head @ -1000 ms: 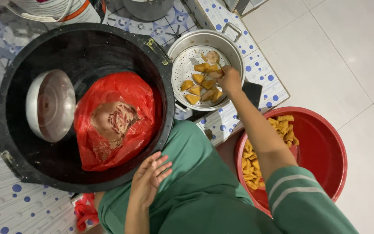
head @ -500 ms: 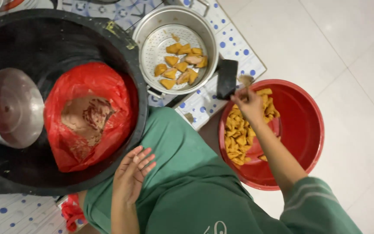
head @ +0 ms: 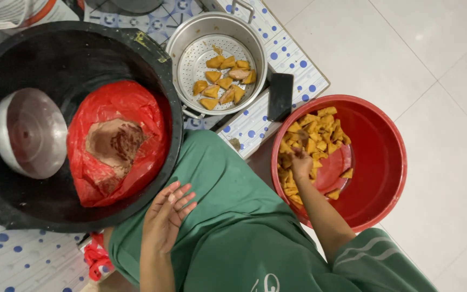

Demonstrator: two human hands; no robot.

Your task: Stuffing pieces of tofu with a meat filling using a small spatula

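- Right hand point(head: 300, 162) reaches into the red basin point(head: 385, 162); fingers bunched on the yellow pieces point(head: 312, 135), though whether they grip one cannot be told.
- Pieces lie heaped at 12 o'clock of the fingertips, touching them.
- Steamer pot point(head: 217, 65), at 11 o'clock, holds more pieces within reach.
- Left hand point(head: 166, 216) rests flat on the green-clad knee point(head: 228, 216), fingers spread, holding nothing.

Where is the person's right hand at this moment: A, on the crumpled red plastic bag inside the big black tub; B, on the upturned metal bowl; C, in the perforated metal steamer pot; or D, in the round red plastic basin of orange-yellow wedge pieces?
D: the right hand reaches into the round red plastic basin, fingers on the orange-yellow wedge pieces, while the left hand rests on the green-clothed lap.
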